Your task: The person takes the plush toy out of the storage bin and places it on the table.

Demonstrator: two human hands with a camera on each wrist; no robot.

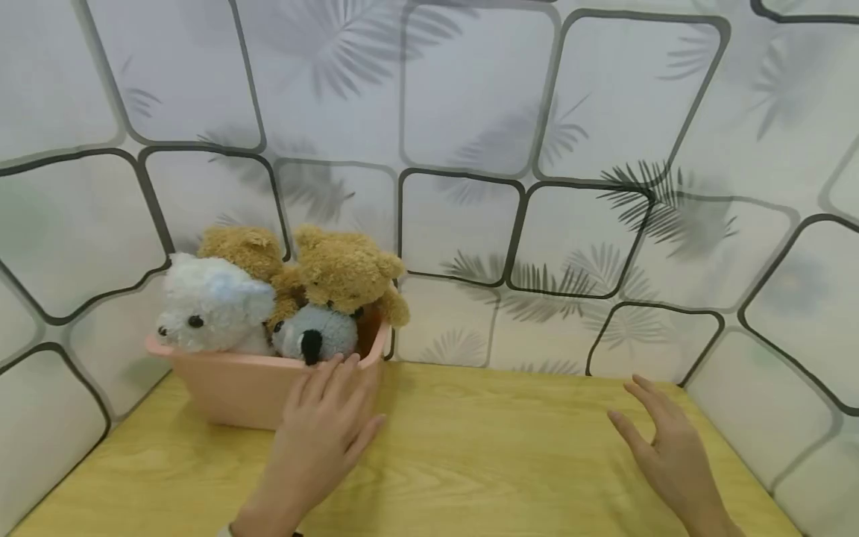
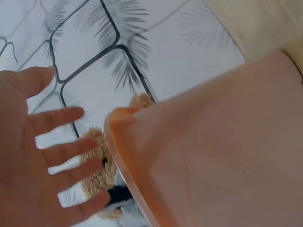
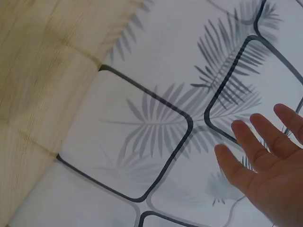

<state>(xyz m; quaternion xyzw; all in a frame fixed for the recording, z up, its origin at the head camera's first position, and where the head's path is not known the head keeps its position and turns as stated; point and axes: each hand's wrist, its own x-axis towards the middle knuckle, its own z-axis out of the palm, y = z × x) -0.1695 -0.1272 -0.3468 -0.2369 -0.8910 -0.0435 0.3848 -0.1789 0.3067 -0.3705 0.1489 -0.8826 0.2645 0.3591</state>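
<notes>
A pink plastic bin (image 1: pixel 235 388) stands at the left of the table, filled with plush toys. Among them are a white plush toy (image 1: pixel 215 306), a grey plush toy with a black nose (image 1: pixel 329 332) and a brown teddy bear (image 1: pixel 345 268), with more brown plush (image 1: pixel 244 250) behind. My left hand (image 1: pixel 325 432) is over the bin's near right side, fingers extended; in the left wrist view its spread fingers (image 2: pixel 61 165) appear beside the bin's rim (image 2: pixel 120 156) and grip nothing. Over the right part of the table my right hand (image 1: pixel 674 455) holds nothing, its fingers loosely extended.
The yellow wood-grain table (image 1: pixel 483 447) reaches back to a wall (image 1: pixel 463 224) covered with a leaf and rounded-square pattern. More of that patterned wall (image 1: pixel 792 388) rises along the right edge of the table, and likewise on the left.
</notes>
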